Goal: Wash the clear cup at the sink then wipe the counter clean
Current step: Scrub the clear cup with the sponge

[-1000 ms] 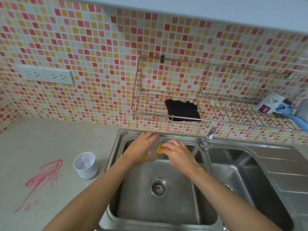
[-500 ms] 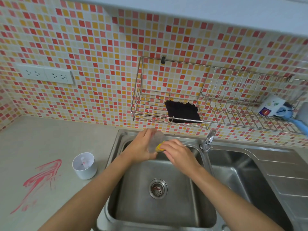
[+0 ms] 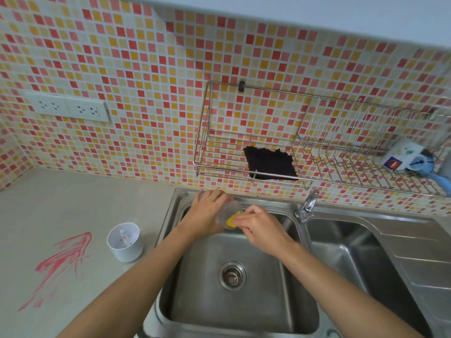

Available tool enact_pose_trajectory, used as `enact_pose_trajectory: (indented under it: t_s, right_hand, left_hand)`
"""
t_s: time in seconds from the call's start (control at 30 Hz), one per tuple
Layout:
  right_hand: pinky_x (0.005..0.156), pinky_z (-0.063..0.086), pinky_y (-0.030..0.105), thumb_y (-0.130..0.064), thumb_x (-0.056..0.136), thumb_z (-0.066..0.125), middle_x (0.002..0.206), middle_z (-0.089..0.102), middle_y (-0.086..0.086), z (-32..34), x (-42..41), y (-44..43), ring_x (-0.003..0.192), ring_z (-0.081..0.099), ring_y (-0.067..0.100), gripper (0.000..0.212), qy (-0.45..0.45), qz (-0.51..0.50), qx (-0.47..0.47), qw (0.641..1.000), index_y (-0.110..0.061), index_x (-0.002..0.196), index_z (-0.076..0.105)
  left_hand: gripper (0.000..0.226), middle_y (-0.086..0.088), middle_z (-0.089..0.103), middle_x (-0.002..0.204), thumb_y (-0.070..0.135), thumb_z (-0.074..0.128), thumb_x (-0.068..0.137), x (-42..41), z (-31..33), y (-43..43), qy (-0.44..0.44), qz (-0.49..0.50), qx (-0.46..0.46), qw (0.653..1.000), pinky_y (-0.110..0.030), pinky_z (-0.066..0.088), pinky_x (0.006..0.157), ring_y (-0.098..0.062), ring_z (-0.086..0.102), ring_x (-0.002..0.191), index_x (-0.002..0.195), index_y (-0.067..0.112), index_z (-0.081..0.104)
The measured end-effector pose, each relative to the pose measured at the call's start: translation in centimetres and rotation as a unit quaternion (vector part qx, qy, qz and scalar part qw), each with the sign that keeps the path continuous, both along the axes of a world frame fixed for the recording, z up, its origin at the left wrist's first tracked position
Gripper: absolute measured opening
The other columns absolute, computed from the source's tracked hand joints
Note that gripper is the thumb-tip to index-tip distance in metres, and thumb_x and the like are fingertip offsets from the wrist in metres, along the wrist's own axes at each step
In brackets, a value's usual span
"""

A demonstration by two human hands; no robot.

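Left hand (image 3: 207,213) grips a clear plastic cup (image 3: 228,209), fingers curled round its wall. The cup is held tilted on its side above the rear of the left basin of a stainless steel double sink (image 3: 174,203), open end turned toward the right hand (image 3: 261,228). The right hand pinches a small yellow sponge (image 3: 230,222) with curled fingers and holds it against the open end of the cup. How far the sponge reaches inside cannot be told. Both forearms extend over the left basin. A round perforated metal drain strainer (image 3: 233,275) sits in its floor, directly below the hands.

A chrome tap (image 3: 308,203) stands on the divider between the 2 basins, just right of the right hand.

On the pale grey bench (image 3: 73,198), left of the sink, stands 1 white cylindrical cup (image 3: 125,242), upright, close to the sink rim. A red streaky smear (image 3: 61,262) marks the bench to the left of that cup, apart from it.

A wire rack of bright metal (image 3: 202,164) hangs on the mosaic-tiled wall above the sink. A black square cloth (image 3: 269,164) lies in its left section. A white printed mug (image 3: 402,154) lies on its side at the right end. A white double socket plate (image 3: 68,109) is fixed to the wall above the bench.
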State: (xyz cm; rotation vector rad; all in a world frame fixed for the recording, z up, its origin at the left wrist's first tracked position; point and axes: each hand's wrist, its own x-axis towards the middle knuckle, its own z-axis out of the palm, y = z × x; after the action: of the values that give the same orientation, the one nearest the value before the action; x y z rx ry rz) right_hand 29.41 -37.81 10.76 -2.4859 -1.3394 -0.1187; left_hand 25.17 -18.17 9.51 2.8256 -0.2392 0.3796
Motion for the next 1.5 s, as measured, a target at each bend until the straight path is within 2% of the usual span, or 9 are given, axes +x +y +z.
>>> enact_pose_trajectory:
  t_s: [0.13, 0.3, 0.4, 0.53, 0.7, 1.03, 1.17, 1.3, 1.5]
  right_hand:
    - [0.077, 0.052, 0.032, -0.006, 0.072, 0.074, 0.106, 0.069, -0.014, -0.4, 0.3, -0.2, 0.091, 0.055, 0.020, 0.038, -0.146, 0.000, 0.006, 0.989, -0.024, 0.105, 0.071]
    - [0.088, 0.042, 0.021, -0.014, 0.091, 0.058, 0.102, 0.070, -0.004, -1.4, -2.2, 1.2, 0.097, 0.048, 0.014, 0.028, 0.103, -0.074, 0.079, 0.989, -0.023, 0.115, 0.070]
    - [0.083, 0.044, 0.021, -0.010, 0.089, 0.060, 0.100, 0.068, -0.007, -1.2, -2.1, 1.1, 0.094, 0.047, 0.013, 0.030, 0.065, -0.046, 0.039, 0.996, -0.025, 0.112, 0.071]
    - [0.076, 0.053, 0.031, -0.003, 0.075, 0.068, 0.099, 0.069, -0.012, -1.1, -1.0, 0.4, 0.088, 0.052, 0.019, 0.035, -0.114, -0.014, 0.004, 0.993, -0.021, 0.105, 0.070]
    - [0.086, 0.039, 0.016, -0.016, 0.093, 0.059, 0.092, 0.056, -0.028, -0.3, -2.6, 0.9, 0.090, 0.046, 0.008, 0.025, 0.084, -0.098, 0.118, 0.985, -0.023, 0.114, 0.070]
    - [0.085, 0.052, 0.031, -0.013, 0.082, 0.065, 0.113, 0.063, -0.014, -1.0, -0.9, -1.7, 0.099, 0.054, 0.018, 0.029, -0.149, 0.023, 0.000, 0.989, -0.023, 0.109, 0.066]
    - [0.081, 0.054, 0.027, -0.009, 0.079, 0.069, 0.109, 0.065, -0.012, -0.8, -1.2, -1.6, 0.097, 0.055, 0.017, 0.027, -0.151, 0.002, 0.033, 0.988, -0.021, 0.103, 0.067]
    - [0.078, 0.054, 0.023, -0.005, 0.076, 0.071, 0.109, 0.066, -0.011, 0.2, -1.3, -1.3, 0.098, 0.054, 0.015, 0.033, -0.141, -0.021, 0.096, 0.985, -0.021, 0.105, 0.067]
    - [0.092, 0.041, 0.015, -0.005, 0.084, 0.064, 0.110, 0.066, -0.013, 1.0, -1.9, -0.8, 0.104, 0.051, 0.011, 0.031, -0.061, -0.013, 0.119, 0.991, -0.021, 0.111, 0.068]
  left_hand:
    - [0.080, 0.005, 0.046, 0.135, 0.038, 0.081, 0.067, 0.3, 1.0, -0.1, 0.014, -0.015, 0.000, 1.000, -0.025, 0.042, 0.097, -0.015, 0.044, 0.120, 0.135, 0.022, 0.042]
    - [0.068, 0.007, 0.046, 0.135, 0.040, 0.076, 0.076, -0.4, 0.4, 0.2, -0.002, -0.031, 0.030, 0.999, -0.014, 0.031, 0.087, -0.011, 0.042, 0.119, 0.134, 0.025, 0.044]
    - [0.069, 0.008, 0.045, 0.134, 0.031, 0.078, 0.073, -0.7, -0.1, 0.1, 0.010, -0.035, 0.016, 0.999, -0.014, 0.033, 0.086, -0.010, 0.041, 0.119, 0.133, 0.027, 0.043]
    - [0.070, 0.006, 0.046, 0.134, 0.032, 0.077, 0.073, -0.4, 0.9, -0.3, -0.011, -0.041, -0.001, 0.999, -0.020, 0.041, 0.091, -0.014, 0.042, 0.118, 0.134, 0.025, 0.044]
    - [0.072, 0.006, 0.045, 0.133, 0.041, 0.078, 0.073, -0.2, 1.2, 0.1, 0.000, -0.032, 0.001, 0.999, -0.027, 0.049, 0.094, -0.013, 0.040, 0.117, 0.134, 0.027, 0.041]
    - [0.075, 0.006, 0.044, 0.137, 0.033, 0.079, 0.074, -0.2, 1.2, 0.0, 0.023, -0.063, -0.036, 0.997, -0.024, 0.036, 0.105, -0.013, 0.039, 0.123, 0.138, 0.024, 0.042]
    - [0.079, 0.007, 0.042, 0.141, 0.026, 0.079, 0.073, -0.4, 1.7, -0.2, 0.041, -0.060, -0.093, 0.993, -0.019, 0.025, 0.105, -0.012, 0.036, 0.129, 0.141, 0.023, 0.041]
    - [0.091, 0.007, 0.039, 0.146, 0.036, 0.081, 0.071, -0.6, 1.7, -0.7, 0.057, -0.022, -0.171, 0.983, -0.033, 0.035, 0.111, -0.012, 0.036, 0.133, 0.145, 0.024, 0.031]
    - [0.090, 0.012, 0.050, 0.131, 0.048, 0.086, 0.058, -0.1, 1.1, -1.0, 0.024, 0.025, -0.191, 0.981, -0.027, 0.047, 0.097, -0.008, 0.046, 0.119, 0.130, 0.027, 0.037]
